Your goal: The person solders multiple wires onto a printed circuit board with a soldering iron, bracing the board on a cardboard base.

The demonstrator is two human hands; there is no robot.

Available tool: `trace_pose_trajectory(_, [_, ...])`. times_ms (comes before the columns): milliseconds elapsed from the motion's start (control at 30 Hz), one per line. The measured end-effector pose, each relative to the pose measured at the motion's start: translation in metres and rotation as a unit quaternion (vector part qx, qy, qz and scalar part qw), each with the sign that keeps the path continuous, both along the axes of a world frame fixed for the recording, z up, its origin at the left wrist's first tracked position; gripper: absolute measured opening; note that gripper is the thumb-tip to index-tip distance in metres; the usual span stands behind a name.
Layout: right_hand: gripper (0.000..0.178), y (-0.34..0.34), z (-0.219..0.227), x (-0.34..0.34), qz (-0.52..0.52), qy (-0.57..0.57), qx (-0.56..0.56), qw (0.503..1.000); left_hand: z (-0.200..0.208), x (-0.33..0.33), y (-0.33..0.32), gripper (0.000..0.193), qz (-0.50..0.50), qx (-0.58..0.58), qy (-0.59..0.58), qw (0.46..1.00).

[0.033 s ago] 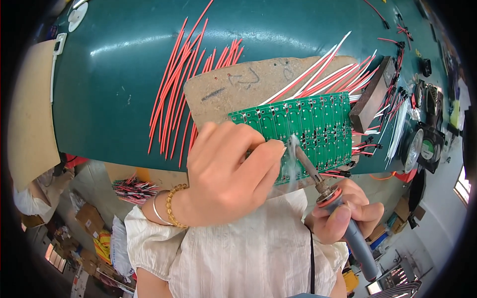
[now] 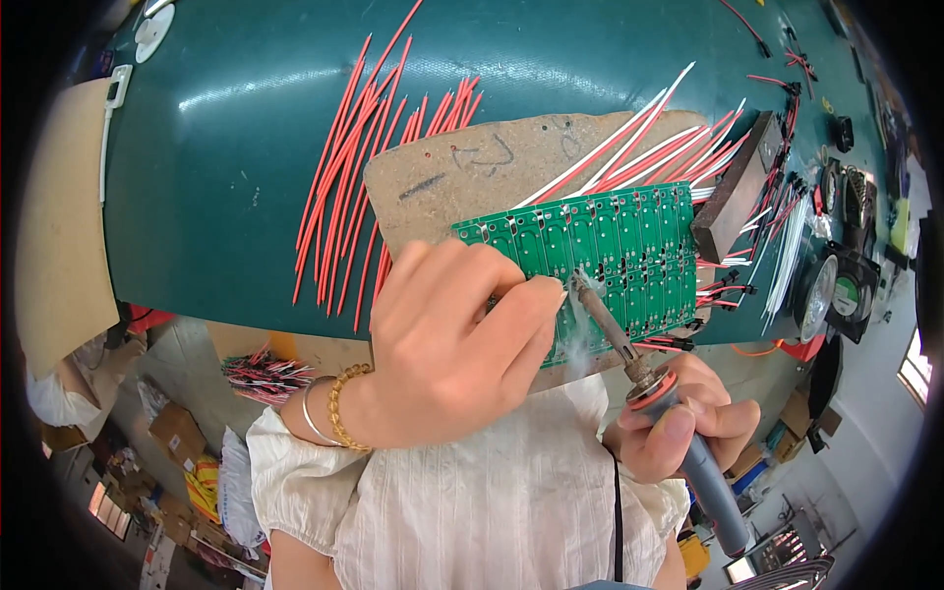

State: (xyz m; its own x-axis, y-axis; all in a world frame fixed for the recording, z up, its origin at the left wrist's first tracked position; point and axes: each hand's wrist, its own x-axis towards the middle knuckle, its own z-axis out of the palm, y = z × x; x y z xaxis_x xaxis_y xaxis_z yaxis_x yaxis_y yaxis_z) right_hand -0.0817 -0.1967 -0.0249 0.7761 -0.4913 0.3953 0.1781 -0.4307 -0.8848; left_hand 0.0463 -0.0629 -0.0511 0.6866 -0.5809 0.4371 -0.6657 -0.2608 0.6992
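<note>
Two hands work apart: right hand (image 2: 688, 421) grips the soldering iron (image 2: 652, 386), lower right, by its probably light handle, the cool hold; left hand (image 2: 454, 339), contents hidden, curls closed by the stiff-looking circuit board (image 2: 629, 251), centre-right.

Green circuit board (image 2: 629, 251), grey-handled soldering iron (image 2: 646, 378), red wires (image 2: 346, 182)

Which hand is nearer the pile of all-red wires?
Left. The left hand is just right of the red wires' near ends; the right hand is much farther right, holding the soldering iron.
</note>
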Motion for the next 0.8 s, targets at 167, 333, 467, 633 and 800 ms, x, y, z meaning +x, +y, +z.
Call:
trace_pose_trajectory(167, [0.03,-0.007,-0.001,0.002,0.028,-0.015,0.0,1.0,0.001,0.002,0.006,0.022,-0.012,0.013,0.015,1.0])
trace_pose_trajectory(333, [0.03,-0.016,0.004,0.005,0.031,-0.018,-0.009,0.999,0.004,0.002,0.006,0.025,-0.025,0.021,0.005,0.999])
trace_pose_trajectory(467, [0.031,-0.02,0.008,0.008,0.001,-0.028,0.003,1.0,0.006,0.002,0.007,0.026,-0.023,0.034,0.002,0.999])
trace_pose_trajectory(633, [0.029,-0.023,0.006,0.002,0.021,-0.011,0.016,1.0,0.008,0.003,0.008,0.026,-0.029,0.04,-0.004,0.999])
trace_pose_trajectory(800, [0.028,-0.019,0.005,-0.001,0.005,-0.012,0.041,0.999,0.009,0.001,0.006,0.027,-0.041,0.038,0.007,0.998])
